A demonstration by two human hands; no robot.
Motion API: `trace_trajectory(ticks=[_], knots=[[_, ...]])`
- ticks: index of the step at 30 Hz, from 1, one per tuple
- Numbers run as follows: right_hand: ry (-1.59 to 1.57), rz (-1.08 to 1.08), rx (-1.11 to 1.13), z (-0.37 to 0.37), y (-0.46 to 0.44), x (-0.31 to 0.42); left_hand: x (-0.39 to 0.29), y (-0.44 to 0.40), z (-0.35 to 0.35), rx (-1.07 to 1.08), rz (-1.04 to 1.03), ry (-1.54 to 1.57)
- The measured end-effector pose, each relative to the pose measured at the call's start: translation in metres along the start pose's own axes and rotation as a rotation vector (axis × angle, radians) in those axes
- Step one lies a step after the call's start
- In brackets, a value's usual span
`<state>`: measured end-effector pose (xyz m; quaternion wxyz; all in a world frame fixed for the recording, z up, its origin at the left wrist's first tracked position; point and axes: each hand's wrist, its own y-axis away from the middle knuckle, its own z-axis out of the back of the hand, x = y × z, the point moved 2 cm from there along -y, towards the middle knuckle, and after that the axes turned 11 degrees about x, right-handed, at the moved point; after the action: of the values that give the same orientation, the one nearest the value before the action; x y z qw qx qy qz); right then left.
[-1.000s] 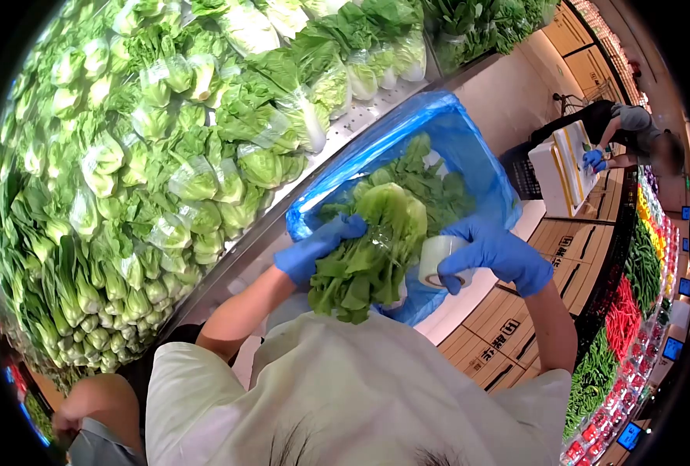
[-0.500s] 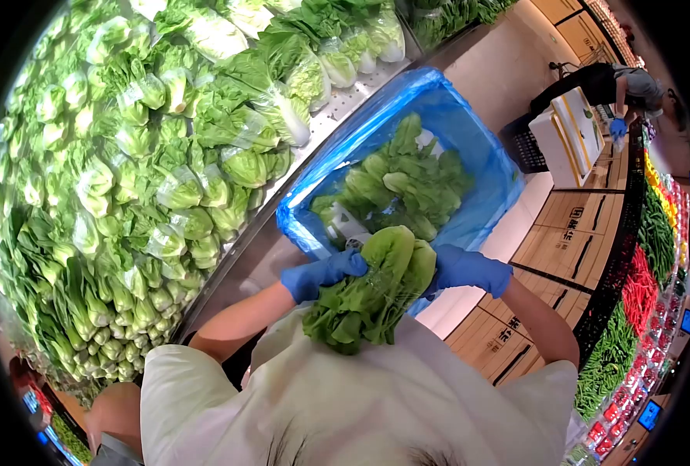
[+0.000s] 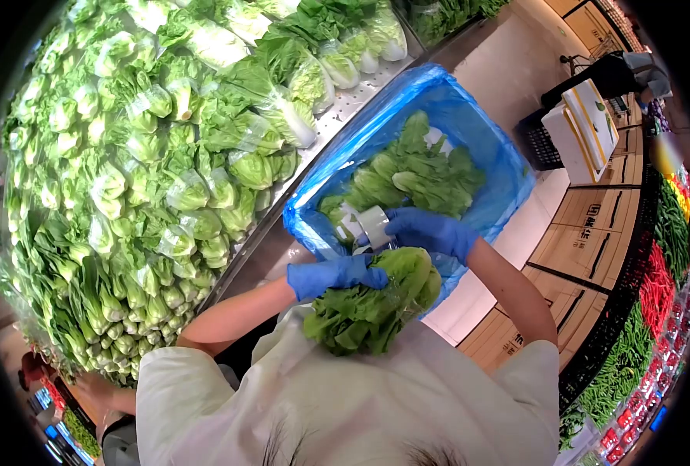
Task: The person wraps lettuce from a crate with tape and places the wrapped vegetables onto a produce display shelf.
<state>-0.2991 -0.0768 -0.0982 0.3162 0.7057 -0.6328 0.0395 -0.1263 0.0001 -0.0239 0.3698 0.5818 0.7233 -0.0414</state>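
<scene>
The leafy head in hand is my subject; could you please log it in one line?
left hand: holding leafy head | right hand: on pale roll | blue liner: more greens inside

We identify no wording with certainty. On the brown panels (image 3: 551,252) at the right, we observe dark print: a square emblem (image 3: 593,210) and large characters (image 3: 585,236). A nearer panel (image 3: 485,330) carries similar dark marks (image 3: 513,342). Both inscriptions are too small and blurred for us to read.
</scene>
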Motion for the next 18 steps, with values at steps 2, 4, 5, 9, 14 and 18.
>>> trace_trajectory(ticks=[2,4,5,9,14,18], knots=[[-0.155,0.018,-0.026,-0.031,-0.002,0.023,0.006,-0.004,0.001,0.022,-0.032,0.257],[-0.182,0.017,-0.042,-0.050,-0.005,0.028,0.034,-0.013,0.029,-0.083,0.028,0.220],[0.013,0.076,-0.061,-0.055,-0.008,0.029,0.044,-0.013,0.040,-0.184,0.084,0.188],[0.252,0.118,-0.067,-0.063,-0.012,0.025,0.025,0.003,0.030,-0.115,-0.097,0.224],[0.439,0.049,-0.054,-0.057,-0.011,0.034,0.037,-0.004,0.040,-0.171,0.084,0.057],[0.493,0.103,-0.007,-0.090,-0.003,0.055,0.039,-0.003,0.052,-0.210,0.113,-0.019]])
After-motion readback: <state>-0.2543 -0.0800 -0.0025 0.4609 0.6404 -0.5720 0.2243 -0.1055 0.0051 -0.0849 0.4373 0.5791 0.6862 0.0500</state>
